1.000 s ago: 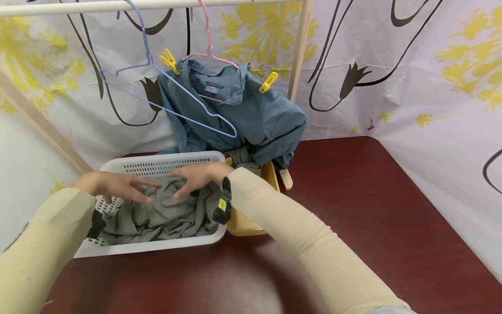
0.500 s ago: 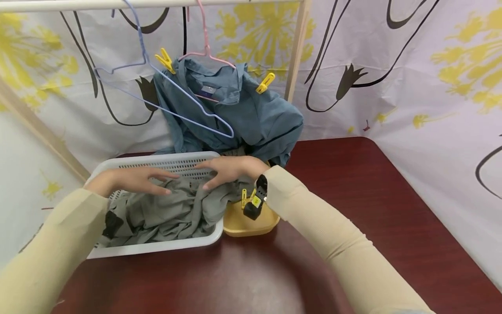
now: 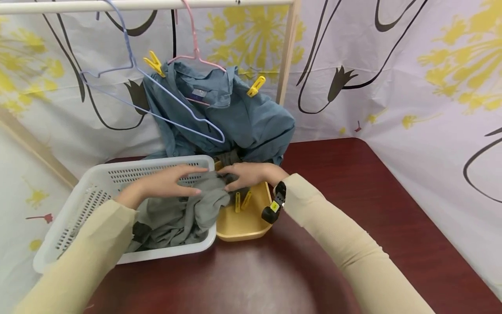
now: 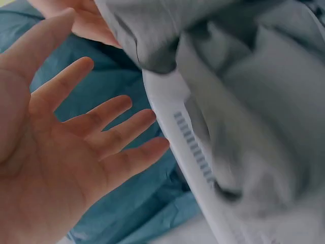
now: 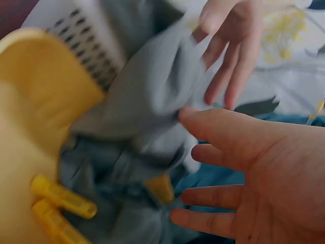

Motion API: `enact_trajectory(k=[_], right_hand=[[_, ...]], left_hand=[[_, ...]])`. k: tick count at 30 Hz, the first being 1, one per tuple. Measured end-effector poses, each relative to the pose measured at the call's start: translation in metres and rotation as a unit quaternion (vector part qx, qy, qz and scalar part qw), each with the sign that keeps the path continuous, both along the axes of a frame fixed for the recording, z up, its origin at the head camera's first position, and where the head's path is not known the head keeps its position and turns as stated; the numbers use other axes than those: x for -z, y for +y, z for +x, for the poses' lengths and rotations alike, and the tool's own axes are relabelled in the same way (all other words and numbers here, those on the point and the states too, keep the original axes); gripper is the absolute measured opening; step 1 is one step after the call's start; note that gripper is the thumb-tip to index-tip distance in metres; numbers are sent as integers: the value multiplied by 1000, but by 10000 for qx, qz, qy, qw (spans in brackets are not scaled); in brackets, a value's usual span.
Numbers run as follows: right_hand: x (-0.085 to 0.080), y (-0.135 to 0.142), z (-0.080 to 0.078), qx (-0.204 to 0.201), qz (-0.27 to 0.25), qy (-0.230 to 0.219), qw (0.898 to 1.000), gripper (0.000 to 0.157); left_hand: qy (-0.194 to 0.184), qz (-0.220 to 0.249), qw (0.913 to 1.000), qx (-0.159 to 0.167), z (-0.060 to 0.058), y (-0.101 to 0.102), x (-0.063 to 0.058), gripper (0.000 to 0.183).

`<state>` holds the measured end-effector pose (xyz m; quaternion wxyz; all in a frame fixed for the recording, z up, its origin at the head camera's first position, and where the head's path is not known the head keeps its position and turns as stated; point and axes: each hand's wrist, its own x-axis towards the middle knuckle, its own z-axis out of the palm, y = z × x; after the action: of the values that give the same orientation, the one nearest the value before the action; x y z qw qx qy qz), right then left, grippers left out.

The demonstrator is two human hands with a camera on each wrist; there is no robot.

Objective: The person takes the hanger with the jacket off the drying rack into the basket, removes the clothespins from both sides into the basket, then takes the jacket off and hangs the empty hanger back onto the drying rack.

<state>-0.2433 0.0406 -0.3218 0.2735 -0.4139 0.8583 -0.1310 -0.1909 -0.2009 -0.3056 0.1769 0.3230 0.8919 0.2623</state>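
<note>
Grey cloth garment (image 3: 168, 222) lies crumpled in the white laundry basket (image 3: 180, 253), and part of it drapes over the basket's right end. My left hand (image 3: 164, 181) hovers over that end; in the left wrist view its fingers (image 4: 122, 137) are spread, with nothing held. My right hand (image 3: 251, 174) is above the yellow tray (image 3: 251, 229), its fingers mostly straight. In the right wrist view its thumb tip meets the edge of the cloth (image 5: 157, 81); whether they touch I cannot tell. Two yellow clothespins (image 3: 237, 203) are in the tray.
A blue-grey jacket (image 3: 251, 117) hangs at the back on a pink hanger (image 3: 196, 48), with yellow clothespins (image 3: 256, 86) at its shoulders. In front of it a blue hanger (image 3: 131, 61) hangs from the white rail (image 3: 157, 5). Below is a dark red table (image 3: 333, 187).
Both hands have moved right, from over the middle of the basket to its right end and the yellow tray. The clothespins in the tray have come into sight. The head view has shifted slightly right.
</note>
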Motion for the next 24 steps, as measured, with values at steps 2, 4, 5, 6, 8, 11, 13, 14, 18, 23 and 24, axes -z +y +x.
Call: enact_trajectory(k=[2, 4, 5, 6, 8, 11, 13, 14, 18, 23, 24], right_hand=[[8, 5, -4, 12, 58, 4, 10000, 59], [16, 8, -7, 42, 63, 47, 10000, 59], [20, 9, -9, 91, 101, 109, 9998, 59], [24, 9, -10, 139, 168, 195, 9996, 59], [31, 9, -12, 226, 330, 381, 9985, 60], [41, 9, -15, 366, 603, 598, 9957, 59], [46, 10, -17, 440, 653, 617, 9950, 56], [49, 10, -17, 502, 637, 591, 9949, 55], [55, 13, -20, 673, 462, 427, 9957, 41], [55, 14, -23, 662, -260, 455, 9964, 18], [53, 13, -24, 666, -493, 443, 9956, 14]], left_hand=[[-22, 58, 9999, 80, -1, 6, 4, 61], [-57, 21, 9999, 107, -1, 11, 7, 61], [-75, 19, 9999, 127, -1, 14, 9, 62], [-77, -6, 9999, 142, -1, 17, 10, 62], [-26, -87, 9998, 157, 0, 22, 14, 64], [236, -324, 9990, 177, 1, 29, 18, 64], [468, -465, 9975, 253, 1, 33, 21, 60], [574, -514, 9966, 279, 1, 35, 23, 57], [907, -427, 9941, 405, 0, 39, 26, 40], [1116, -281, 9930, 249, -2, 39, 25, 25], [1133, -259, 9931, 174, -3, 38, 25, 24]])
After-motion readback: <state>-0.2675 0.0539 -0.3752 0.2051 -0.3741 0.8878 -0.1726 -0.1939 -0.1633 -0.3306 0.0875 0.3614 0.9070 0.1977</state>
